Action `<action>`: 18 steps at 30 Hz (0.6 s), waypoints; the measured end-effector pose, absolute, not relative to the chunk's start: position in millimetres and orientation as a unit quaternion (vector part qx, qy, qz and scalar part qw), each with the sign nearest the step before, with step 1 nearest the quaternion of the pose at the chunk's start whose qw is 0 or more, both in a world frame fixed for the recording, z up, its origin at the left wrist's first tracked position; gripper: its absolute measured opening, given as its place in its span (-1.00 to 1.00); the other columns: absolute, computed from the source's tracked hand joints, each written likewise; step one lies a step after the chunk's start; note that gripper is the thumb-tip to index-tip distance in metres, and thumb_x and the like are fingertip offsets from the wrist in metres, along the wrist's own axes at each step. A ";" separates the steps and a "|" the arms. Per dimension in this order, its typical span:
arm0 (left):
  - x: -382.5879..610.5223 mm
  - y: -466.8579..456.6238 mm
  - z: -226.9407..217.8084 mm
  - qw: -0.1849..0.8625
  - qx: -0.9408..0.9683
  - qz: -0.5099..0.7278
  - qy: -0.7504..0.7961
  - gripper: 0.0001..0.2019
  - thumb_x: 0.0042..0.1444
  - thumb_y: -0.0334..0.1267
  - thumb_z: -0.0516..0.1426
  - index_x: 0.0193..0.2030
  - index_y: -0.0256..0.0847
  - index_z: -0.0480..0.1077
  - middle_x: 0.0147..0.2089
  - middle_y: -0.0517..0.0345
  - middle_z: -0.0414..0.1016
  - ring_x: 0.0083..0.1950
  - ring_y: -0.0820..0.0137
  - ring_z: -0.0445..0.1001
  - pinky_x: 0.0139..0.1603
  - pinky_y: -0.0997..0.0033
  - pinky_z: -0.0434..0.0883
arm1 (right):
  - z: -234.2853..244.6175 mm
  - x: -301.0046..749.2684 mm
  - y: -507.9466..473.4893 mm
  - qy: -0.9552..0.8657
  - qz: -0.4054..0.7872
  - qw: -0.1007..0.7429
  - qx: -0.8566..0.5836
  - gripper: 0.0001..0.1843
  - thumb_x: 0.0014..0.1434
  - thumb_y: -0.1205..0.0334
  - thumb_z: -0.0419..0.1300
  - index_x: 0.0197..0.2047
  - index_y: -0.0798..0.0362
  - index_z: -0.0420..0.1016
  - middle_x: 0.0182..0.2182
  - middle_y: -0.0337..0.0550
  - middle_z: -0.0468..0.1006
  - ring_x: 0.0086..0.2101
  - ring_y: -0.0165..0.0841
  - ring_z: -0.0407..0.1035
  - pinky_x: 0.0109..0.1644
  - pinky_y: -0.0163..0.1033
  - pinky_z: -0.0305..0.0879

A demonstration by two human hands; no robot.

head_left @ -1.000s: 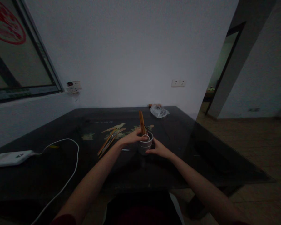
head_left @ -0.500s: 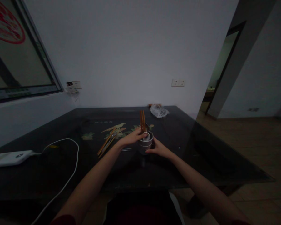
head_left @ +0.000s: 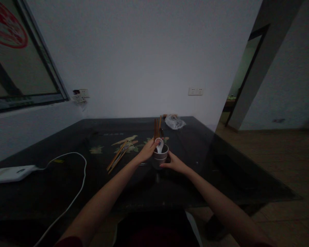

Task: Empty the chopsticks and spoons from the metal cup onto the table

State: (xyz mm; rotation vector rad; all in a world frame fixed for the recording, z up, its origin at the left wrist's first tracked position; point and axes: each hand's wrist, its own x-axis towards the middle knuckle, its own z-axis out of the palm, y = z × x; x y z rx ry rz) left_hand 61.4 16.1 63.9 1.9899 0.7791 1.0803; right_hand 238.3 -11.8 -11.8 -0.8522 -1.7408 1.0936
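Note:
A grey cup (head_left: 160,156) with pale bands stands on the dark table in front of me. My right hand (head_left: 176,162) is wrapped round its right side. A white soup spoon (head_left: 159,145) slants with its bowl up and its handle down in the cup; the thumb of my left hand (head_left: 148,150) presses on the bowl. Wooden chopsticks (head_left: 157,127) and a dark metal spoon (head_left: 162,132) rise behind the white spoon. Their lower ends are hidden, so I cannot tell whether my left fingers touch them. Left of the cup lie more chopsticks (head_left: 115,159) with metal cutlery between them.
A clear plastic bag (head_left: 174,122) lies at the table's far edge by the wall. On the left a white power bank (head_left: 12,174) trails a white cable (head_left: 84,171) over the near edge. A dark long object (head_left: 234,171) rests on the right.
The white spoon has tipped more upright and now shows its bowl. The chopsticks have spread apart, and the metal spoon shows more. My right hand stays on the cup.

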 end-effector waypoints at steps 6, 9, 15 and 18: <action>63.3 11.0 82.4 0.390 0.702 0.518 0.294 -0.50 0.22 0.11 -0.09 -0.09 -0.29 0.40 -0.10 -0.04 0.52 -0.17 0.31 0.46 -0.12 0.37 0.37 | -8.5 239.5 -14.3 -0.718 0.418 0.436 -0.345 -0.03 -0.19 0.14 0.45 0.25 0.04 0.12 0.19 0.04 0.29 0.16 -0.11 0.20 0.27 0.03 0.08; 61.7 13.8 95.5 0.423 0.640 0.583 0.268 -0.54 0.18 0.16 -0.05 -0.20 -0.25 0.34 -0.26 0.02 0.54 -0.29 0.36 0.48 -0.21 0.39 0.40 | -9.5 239.7 -13.7 -0.712 0.437 0.433 -0.339 -0.01 -0.18 0.15 0.44 0.27 0.03 0.08 0.19 0.04 0.29 0.16 -0.13 0.21 0.26 0.02 0.09; 37.8 21.5 127.4 0.505 0.508 0.658 0.232 -0.66 0.11 0.07 0.11 -0.25 -0.18 0.19 -0.51 0.28 0.35 -0.53 0.51 0.38 -0.36 0.47 0.42 | -13.6 240.6 -11.0 -0.713 0.418 0.430 -0.363 -0.04 -0.21 0.14 0.45 0.23 0.07 0.14 0.16 0.08 0.32 0.14 -0.11 0.23 0.25 0.02 0.11; 16.1 25.5 134.8 0.540 0.485 0.635 0.265 -0.72 0.14 -0.03 0.12 -0.28 -0.17 0.17 -0.54 0.35 0.26 -0.59 0.58 0.28 -0.43 0.53 0.39 | -13.6 241.1 -11.4 -0.714 0.416 0.433 -0.360 -0.05 -0.20 0.15 0.45 0.23 0.05 0.14 0.16 0.06 0.31 0.14 -0.12 0.23 0.24 0.01 0.12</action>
